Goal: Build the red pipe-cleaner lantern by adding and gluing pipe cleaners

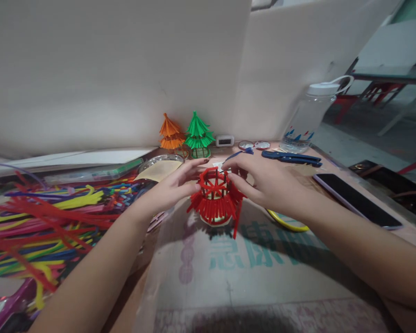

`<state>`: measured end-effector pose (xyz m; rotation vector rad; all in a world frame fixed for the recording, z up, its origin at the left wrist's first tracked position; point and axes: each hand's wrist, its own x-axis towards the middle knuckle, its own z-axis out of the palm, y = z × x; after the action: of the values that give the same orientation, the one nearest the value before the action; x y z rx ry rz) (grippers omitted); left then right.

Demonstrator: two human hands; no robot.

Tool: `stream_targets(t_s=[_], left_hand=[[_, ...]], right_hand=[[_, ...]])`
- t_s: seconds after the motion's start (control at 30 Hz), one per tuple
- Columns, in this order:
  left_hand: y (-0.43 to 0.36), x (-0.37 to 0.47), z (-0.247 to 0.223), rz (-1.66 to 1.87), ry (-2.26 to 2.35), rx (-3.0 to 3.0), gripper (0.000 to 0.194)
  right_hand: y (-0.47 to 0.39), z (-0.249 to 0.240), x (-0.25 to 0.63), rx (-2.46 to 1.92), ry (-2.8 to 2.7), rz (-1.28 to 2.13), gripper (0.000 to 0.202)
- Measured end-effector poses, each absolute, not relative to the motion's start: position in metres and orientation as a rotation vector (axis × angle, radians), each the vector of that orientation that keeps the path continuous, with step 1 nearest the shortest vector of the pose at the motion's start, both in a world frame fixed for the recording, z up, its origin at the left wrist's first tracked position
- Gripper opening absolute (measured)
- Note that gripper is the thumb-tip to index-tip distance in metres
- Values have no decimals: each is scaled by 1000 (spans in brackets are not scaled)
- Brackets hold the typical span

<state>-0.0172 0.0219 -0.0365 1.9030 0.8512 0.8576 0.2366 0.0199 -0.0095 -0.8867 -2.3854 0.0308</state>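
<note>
A small red tiered structure [215,203], made of pipe cleaners with dark posts and a fringed skirt, stands on a printed plastic sheet [201,282]. A loose red strand hangs down at its right side. My left hand [180,182] has its thumb and fingers at the left of the upper ring, closed on it. From the right, my right hand [251,175] pinches the ring's upper right edge, fingers curled. Behind it stand an orange tiered piece [171,134] and a green one [198,134].
Many coloured pipe cleaners [45,217] lie at the left. A glass dish [161,162], a small clock [225,140], dark blue pliers [291,158], a water bottle [303,120], a phone [357,199] and a yellow ring [287,223] surround the hands. A wall rises behind.
</note>
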Motion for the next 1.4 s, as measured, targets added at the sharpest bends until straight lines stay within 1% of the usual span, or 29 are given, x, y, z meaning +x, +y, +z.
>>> stream_targets(t_s=[0.3, 0.47, 0.53, 0.67, 0.73, 0.87, 1.0, 1.1, 1.17, 1.27, 1.33, 1.4], left_hand=[[20, -16, -37, 866, 898, 1963, 52], [24, -24, -37, 847, 885, 1931, 55], [25, -28, -37, 798, 939, 1928, 64], [19, -28, -35, 606, 1087, 2008, 95], [15, -24, -34, 551, 1115, 2093, 101], [16, -25, -35, 526, 1143, 2282, 98], [26, -41, -36, 504, 1327, 2300, 97], [30, -49, -33, 544, 1441, 2292, 90], [30, -49, -31, 565, 1502, 2289, 87], [29, -47, -30, 573, 1585, 2317, 87], [29, -46, -29, 584, 1625, 2331, 87], [28, -46, -28, 597, 1669, 2329, 87]], right_hand=[[22, -10, 236, -995, -2408, 52, 28], [28, -5, 244, -1103, -2373, 103, 32], [35, -4, 250, -1159, -2340, 219, 34], [48, -6, 256, -1153, -2407, 493, 46], [51, -8, 255, -1150, -2495, 518, 51], [52, -10, 252, -1153, -2582, 568, 51], [50, -7, 254, -1164, -2589, 591, 49], [49, -4, 258, -1147, -2636, 541, 48], [51, -2, 263, -1180, -2632, 446, 47], [59, 0, 274, -1288, -2650, 316, 35], [63, 0, 280, -1271, -2786, 360, 27], [62, 0, 281, -1202, -2994, 483, 26]])
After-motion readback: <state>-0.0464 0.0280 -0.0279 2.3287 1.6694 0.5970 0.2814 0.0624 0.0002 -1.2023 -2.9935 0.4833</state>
